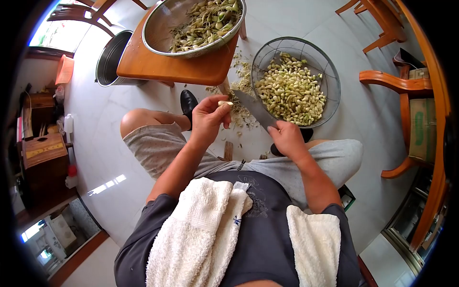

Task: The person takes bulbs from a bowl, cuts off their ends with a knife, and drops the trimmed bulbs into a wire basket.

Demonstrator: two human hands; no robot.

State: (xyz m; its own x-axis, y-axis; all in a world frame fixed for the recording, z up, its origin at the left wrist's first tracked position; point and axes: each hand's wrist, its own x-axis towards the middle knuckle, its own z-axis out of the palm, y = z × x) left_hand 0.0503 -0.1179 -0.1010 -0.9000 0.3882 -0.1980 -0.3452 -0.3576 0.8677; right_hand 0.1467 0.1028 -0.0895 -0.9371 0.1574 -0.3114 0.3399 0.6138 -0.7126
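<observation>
Nothing legible here, no word, brand or number: there's green print on the tan cardboard box (pixel 422 130), too blurred to read; letter-like marks on the brown wooden box (pixel 45 149), unclear too; a small blue mark on the cream terry towel (pixel 196 229); and a faint, unreadable print across the dark grey cloth shirt (pixel 267 239).

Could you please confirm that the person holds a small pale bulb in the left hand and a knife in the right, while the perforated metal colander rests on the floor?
Not quite: the head view shows the perforated metal colander on a wooden seat. The left hand does hold a small pale bulb, and the right hand a knife.
</observation>
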